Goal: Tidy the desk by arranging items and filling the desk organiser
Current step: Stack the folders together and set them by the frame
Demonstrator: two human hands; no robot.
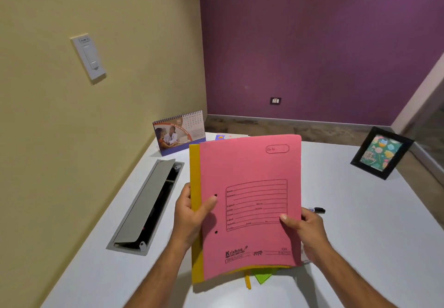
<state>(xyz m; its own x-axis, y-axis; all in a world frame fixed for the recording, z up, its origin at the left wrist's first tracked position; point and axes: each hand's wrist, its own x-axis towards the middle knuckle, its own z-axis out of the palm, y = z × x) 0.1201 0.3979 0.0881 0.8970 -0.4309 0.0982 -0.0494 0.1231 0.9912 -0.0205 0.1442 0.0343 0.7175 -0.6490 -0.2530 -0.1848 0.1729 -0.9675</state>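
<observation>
Both hands (pixel 192 214) (pixel 305 230) grip pink folder (pixel 249 202) (yellow folder (pixel 195 187) behind) between them.

Two bare forearms, no sleeves; left hand (pixel 189 216) and right hand (pixel 305 230) without rings, watch or gloves.

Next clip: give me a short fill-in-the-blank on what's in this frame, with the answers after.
1. Both hands, left hand and right hand, hold a stack of folders whose front one is ____ in colour.
2. The desk calendar stands against the ____ wall.
3. The picture frame stands to the ____ of the folders.
4. The marker lies on the ____.

Answers: pink; yellow; right; desk
</observation>
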